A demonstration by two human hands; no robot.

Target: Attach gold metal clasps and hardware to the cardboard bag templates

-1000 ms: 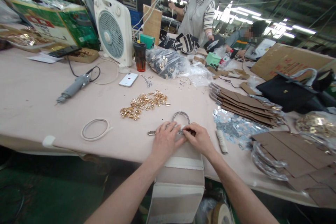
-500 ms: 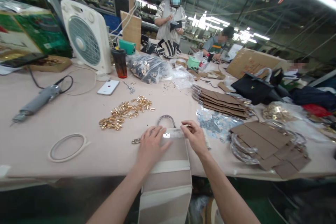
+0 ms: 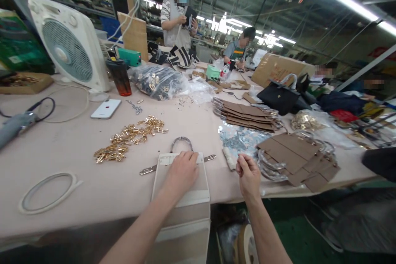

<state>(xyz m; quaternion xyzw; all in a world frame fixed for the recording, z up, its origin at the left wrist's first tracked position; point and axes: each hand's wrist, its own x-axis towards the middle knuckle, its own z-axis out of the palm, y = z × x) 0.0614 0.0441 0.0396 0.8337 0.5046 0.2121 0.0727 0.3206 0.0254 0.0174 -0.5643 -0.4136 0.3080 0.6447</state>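
Observation:
An unfinished light beige handbag (image 3: pixel 182 210) lies with its upper part on the table and its lower part hanging over the front edge. Its wrapped handle (image 3: pixel 181 139) arches at the far end, and a metal-tipped strap sticks out on either side. My left hand (image 3: pixel 182 170) rests palm down on the upper panel, fingers close together and slightly bent. To the right of the bag, my right hand (image 3: pixel 249 173) is raised with thumb and fingers pinched; anything between them is too small to make out. Just beside it lies a pale roll (image 3: pixel 229 159).
Gold metal fittings (image 3: pixel 133 136) are heaped left of the bag, silvery plates (image 3: pixel 241 138) to the right. Brown bag pieces (image 3: pixel 297 156) lie stacked farther right. A tape ring (image 3: pixel 49 192), phone (image 3: pixel 106 109), cup (image 3: pixel 119 77) and fan (image 3: pixel 69 47) stand leftward. Co-workers (image 3: pixel 177 20) are behind.
My right hand has left the bag's top edge and moved right, beside the pale roll. My left hand has shifted toward the panel's right side, its fingers closer together. The view has turned right.

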